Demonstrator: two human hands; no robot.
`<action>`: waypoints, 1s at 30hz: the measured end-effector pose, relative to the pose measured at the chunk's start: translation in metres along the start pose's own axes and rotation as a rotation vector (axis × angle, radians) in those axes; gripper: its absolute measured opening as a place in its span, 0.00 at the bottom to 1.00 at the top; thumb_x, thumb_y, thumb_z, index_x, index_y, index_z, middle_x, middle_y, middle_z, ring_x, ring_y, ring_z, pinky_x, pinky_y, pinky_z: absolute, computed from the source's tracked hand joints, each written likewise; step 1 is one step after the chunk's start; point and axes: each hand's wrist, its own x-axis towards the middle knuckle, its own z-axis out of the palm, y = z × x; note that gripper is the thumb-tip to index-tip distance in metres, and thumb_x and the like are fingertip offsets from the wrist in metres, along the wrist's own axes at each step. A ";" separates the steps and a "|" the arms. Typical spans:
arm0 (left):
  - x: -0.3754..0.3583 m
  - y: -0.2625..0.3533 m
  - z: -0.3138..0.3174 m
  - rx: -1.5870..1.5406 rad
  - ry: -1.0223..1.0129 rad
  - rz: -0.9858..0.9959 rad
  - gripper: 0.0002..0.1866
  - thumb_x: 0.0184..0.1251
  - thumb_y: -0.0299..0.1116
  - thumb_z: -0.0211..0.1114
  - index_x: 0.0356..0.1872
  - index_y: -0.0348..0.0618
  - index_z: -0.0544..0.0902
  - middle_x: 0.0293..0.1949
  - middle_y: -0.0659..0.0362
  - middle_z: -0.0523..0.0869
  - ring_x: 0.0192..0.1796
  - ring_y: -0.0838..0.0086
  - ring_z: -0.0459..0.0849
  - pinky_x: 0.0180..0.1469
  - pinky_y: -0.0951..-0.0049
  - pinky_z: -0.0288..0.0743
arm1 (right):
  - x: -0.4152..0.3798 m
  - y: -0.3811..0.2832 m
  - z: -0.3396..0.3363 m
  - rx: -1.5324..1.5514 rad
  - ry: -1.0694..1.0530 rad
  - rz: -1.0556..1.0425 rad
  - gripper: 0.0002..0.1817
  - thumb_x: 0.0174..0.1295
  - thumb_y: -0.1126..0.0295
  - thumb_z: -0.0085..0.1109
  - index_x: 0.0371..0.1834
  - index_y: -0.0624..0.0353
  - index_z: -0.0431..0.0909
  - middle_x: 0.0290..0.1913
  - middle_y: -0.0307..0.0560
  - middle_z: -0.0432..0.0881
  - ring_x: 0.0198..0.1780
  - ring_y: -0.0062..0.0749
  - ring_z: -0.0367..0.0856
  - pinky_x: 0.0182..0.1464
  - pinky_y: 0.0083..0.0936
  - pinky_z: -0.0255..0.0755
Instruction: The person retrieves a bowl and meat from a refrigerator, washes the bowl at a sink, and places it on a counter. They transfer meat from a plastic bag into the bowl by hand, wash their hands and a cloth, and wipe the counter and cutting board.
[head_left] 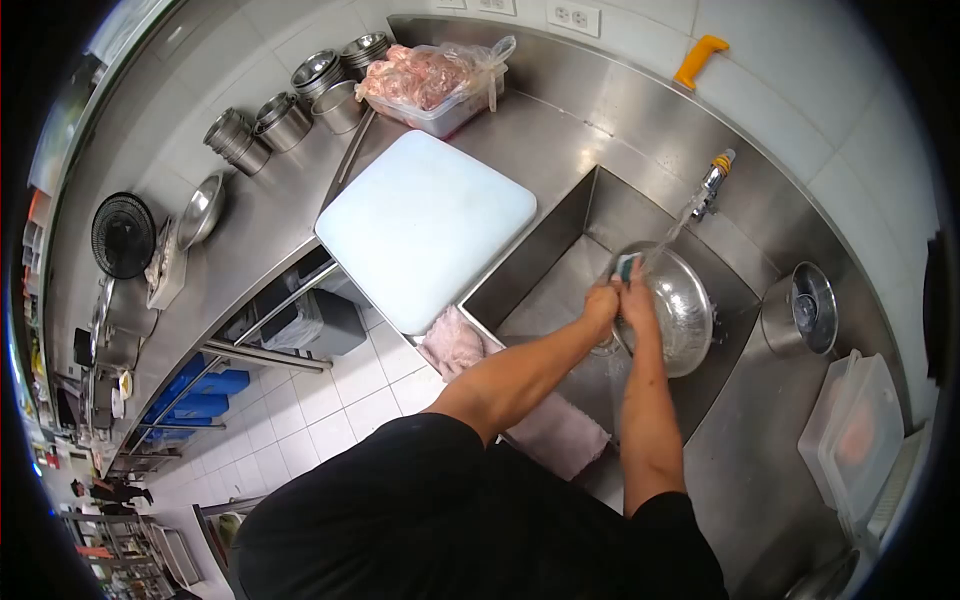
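Working a small green-and-white sponge point(627, 264) at the rim of a round, shiny metal bowl point(687, 305) in the rectangular steel sink point(545, 290), under running water point(681, 222); bunching left hand point(600, 304) and right hand point(636, 294) close, not showing which is gripping; calling for steady pressure on slippery metal.

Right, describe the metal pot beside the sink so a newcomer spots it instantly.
Find the sink with the running tap. On the counter at its right, just above the clear plastic containers in the picture, sits the pot. Its straight sides set it apart from the rounded bowl under the water.
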 end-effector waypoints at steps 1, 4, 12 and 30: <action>0.006 -0.002 -0.005 0.043 0.049 0.037 0.24 0.74 0.41 0.53 0.64 0.37 0.70 0.58 0.47 0.78 0.60 0.59 0.75 0.61 0.62 0.68 | -0.007 -0.019 -0.013 0.045 -0.243 0.070 0.21 0.61 0.64 0.54 0.59 0.53 0.75 0.53 0.61 0.80 0.59 0.58 0.74 0.61 0.44 0.65; -0.040 0.063 -0.009 -0.064 0.187 -0.044 0.24 0.74 0.42 0.53 0.63 0.36 0.71 0.58 0.45 0.78 0.61 0.58 0.75 0.61 0.62 0.68 | -0.015 -0.076 -0.101 0.020 -0.811 0.152 0.21 0.58 0.62 0.57 0.56 0.55 0.77 0.51 0.57 0.82 0.61 0.58 0.71 0.62 0.42 0.64; -0.023 0.018 -0.018 0.426 -0.003 0.107 0.28 0.74 0.47 0.51 0.62 0.32 0.71 0.59 0.40 0.76 0.62 0.53 0.74 0.63 0.60 0.65 | 0.003 -0.014 -0.094 -0.382 -0.181 0.050 0.27 0.60 0.66 0.59 0.65 0.51 0.69 0.60 0.58 0.73 0.57 0.51 0.73 0.60 0.42 0.66; 0.002 0.093 -0.002 1.077 -0.338 0.340 0.23 0.68 0.41 0.56 0.63 0.47 0.75 0.53 0.46 0.82 0.57 0.55 0.79 0.59 0.61 0.71 | 0.027 -0.004 -0.289 -0.655 0.286 -0.039 0.19 0.53 0.70 0.59 0.51 0.44 0.81 0.52 0.48 0.78 0.54 0.46 0.73 0.54 0.49 0.64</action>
